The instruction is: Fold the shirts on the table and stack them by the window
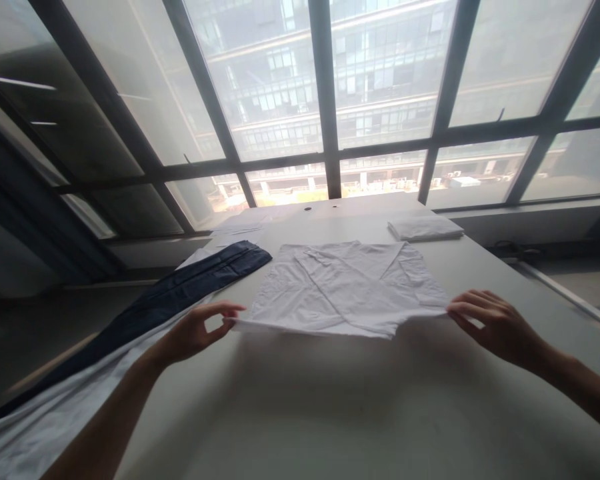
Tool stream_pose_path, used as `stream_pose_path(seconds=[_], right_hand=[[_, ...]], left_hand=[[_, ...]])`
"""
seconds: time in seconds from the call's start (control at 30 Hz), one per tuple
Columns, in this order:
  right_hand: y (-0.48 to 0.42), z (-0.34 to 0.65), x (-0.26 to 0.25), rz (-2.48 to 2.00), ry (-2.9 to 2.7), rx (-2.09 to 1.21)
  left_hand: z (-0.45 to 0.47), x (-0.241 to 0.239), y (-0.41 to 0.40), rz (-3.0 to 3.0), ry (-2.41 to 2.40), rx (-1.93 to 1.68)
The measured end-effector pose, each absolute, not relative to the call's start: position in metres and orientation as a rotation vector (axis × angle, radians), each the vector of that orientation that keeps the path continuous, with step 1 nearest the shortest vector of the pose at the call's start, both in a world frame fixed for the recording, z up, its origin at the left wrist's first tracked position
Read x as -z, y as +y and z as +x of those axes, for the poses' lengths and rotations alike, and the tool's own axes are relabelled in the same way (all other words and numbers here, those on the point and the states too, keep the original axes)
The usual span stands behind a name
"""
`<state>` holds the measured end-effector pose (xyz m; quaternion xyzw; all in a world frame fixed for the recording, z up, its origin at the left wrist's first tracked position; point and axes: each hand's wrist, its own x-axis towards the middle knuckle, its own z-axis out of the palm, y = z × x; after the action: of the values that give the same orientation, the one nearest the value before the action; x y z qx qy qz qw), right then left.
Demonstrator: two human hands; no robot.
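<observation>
A white cloth garment [350, 287], wrinkled and partly folded, lies across the middle of the white table [300, 413]. Its exact kind I cannot make out. My left hand [195, 332] pinches the near left corner between thumb and fingers. At the near right corner, my right hand [497, 325] grips the edge in the same way. Between the two hands the near edge is stretched and raised a little off the tabletop, casting a shadow below it. The far part of the garment rests on the table.
Dark blue trousers [200, 272] lie along the table's left side, over white fabric [80, 407] that hangs toward the near left. A folded white cloth [425, 229] sits at the far right. Large framed windows [330, 100] rise behind the table.
</observation>
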<state>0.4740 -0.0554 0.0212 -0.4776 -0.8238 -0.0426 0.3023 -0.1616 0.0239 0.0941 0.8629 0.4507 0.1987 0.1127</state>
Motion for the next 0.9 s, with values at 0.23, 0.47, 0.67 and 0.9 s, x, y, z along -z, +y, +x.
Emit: stream_pose_path(seconds=[0.23,0.47,0.67,0.9], right_hand=[[-0.014,0.472,-0.037,-1.318,-1.946,-0.17],[0.035,0.48,-0.018,-1.473,-1.796,-0.343],[0.058,0.477,0.0,-1.558,-1.866,-0.328],[0.061,0.48,0.018,-1.638,-1.813,-0.26]], left_hand=[[-0.151,-0.097,0.069,2.279,1.34,-0.917],[-0.125,-0.064,0.122,2.062,1.47,-1.053],[-0.114,-0.021,0.147,2.172,1.609,-0.944],[-0.126,-0.01,0.155,2.37,1.636,-0.738]])
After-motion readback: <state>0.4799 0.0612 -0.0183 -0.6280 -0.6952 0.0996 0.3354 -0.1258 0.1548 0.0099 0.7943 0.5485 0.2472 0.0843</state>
